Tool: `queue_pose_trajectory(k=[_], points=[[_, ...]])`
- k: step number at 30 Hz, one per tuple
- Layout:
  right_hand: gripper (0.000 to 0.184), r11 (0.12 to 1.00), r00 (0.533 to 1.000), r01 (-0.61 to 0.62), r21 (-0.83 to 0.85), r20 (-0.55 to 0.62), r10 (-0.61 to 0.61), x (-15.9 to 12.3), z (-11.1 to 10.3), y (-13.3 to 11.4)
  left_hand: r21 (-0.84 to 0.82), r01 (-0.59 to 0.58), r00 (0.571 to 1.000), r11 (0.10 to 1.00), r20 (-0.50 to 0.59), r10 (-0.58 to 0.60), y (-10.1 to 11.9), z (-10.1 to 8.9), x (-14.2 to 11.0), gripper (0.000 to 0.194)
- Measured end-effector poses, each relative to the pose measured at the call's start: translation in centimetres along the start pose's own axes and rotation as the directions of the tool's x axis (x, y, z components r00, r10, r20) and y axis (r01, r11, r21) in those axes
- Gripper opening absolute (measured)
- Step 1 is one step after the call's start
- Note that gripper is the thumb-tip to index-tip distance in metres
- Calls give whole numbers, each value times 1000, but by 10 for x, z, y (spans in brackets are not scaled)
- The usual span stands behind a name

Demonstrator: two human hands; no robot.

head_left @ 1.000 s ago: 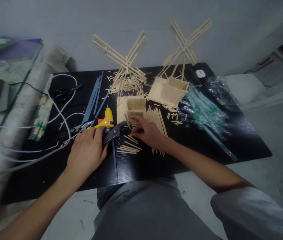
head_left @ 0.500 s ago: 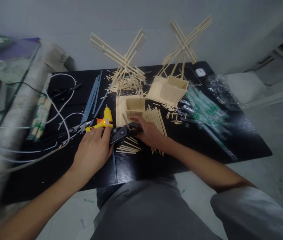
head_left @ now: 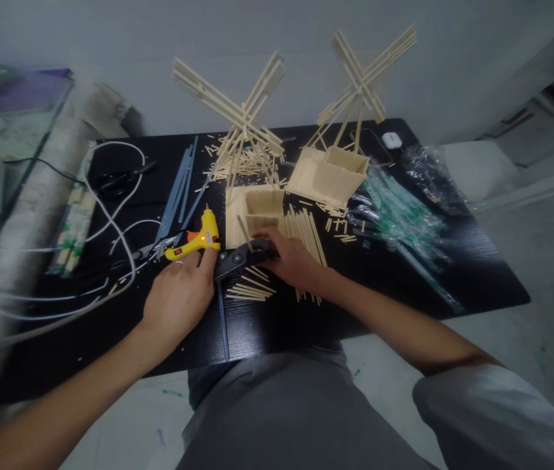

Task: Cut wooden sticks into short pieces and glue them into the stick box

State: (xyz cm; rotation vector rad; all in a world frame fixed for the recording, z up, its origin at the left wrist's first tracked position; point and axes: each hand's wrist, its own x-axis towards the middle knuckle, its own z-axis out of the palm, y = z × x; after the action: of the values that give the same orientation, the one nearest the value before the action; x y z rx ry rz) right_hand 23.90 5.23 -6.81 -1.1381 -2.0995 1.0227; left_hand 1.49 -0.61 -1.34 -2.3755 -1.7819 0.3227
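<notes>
My left hand is closed around the handle side of a black cutter with two round bolts. Its fingers are partly hidden beneath the palm. Close to the cutter's curved far end, my right hand has its fingers bent in a pinch. A thin wooden stick stands tilted at the cutter's jaws, by the right fingertips; its lower end is hidden. Just beyond my left fingers lies a yellow glue gun, its light lit. Behind the cutter is a wooden stick windmill with a square open box on its base.
A second stick windmill stands farther right, beside plastic-wrapped bundles. Loose sticks and short cut pieces lie around the cutter. White cables, scissors and grey strips occupy the left.
Little differs. The view has shifted slightly, and the stick at the cutter stands a bit higher. Both hands keep their places on and by the cutter.
</notes>
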Motion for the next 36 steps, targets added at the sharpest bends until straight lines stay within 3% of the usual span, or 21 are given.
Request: queue_pose_trajectory(k=[5, 8, 12, 14, 18, 22, 25, 27, 31, 36], points=[[44, 1000, 1000, -7, -15, -18, 6, 0, 0, -1, -36, -2, 999, 999, 40, 4, -4, 1, 3, 27], [42, 1000, 1000, -3, 26, -30, 3, 1, -4, -3, -55, -14, 999, 998, -32, 12, -15, 3, 8, 29], [25, 996, 1000, -2, 84, -28, 4, 1, -10, -4, -200, 15, 982, 980, -183, -52, -36, 2, 21, 30], [19, 1000, 1000, 1, 21, 0, -1, 1, -11, -3, -307, 23, 967, 951, -234, -99, -43, 1, 29, 30], [11, 990, 996, 44, -131, 81, -34, -1, -8, -2, -540, -83, 968, 838, -242, -60, -45, 4, 39, 39], [5, 984, 994, 70, -165, 97, -54, -2, -7, -4, -622, -126, 979, 773, -206, -6, -41, 9, 39, 50], [15, 996, 997, 67, -53, 35, -66, -4, -13, -11, -589, -148, 978, 795, -205, 31, -41, 13, 35, 56], [25, 990, 998, 42, 137, 33, -47, -6, -16, -17, -561, -141, 980, 816, -195, 36, -41, 15, 34, 58], [22, 856, 995, -66, 513, 95, 19, -8, -13, -25, -526, -107, 991, 844, -128, 46, -38, 17, 32, 59], [25, 761, 986, -156, 629, 53, 158, -10, 3, -26, -512, -63, 998, 856, -53, 42, -31, 15, 30, 60]])
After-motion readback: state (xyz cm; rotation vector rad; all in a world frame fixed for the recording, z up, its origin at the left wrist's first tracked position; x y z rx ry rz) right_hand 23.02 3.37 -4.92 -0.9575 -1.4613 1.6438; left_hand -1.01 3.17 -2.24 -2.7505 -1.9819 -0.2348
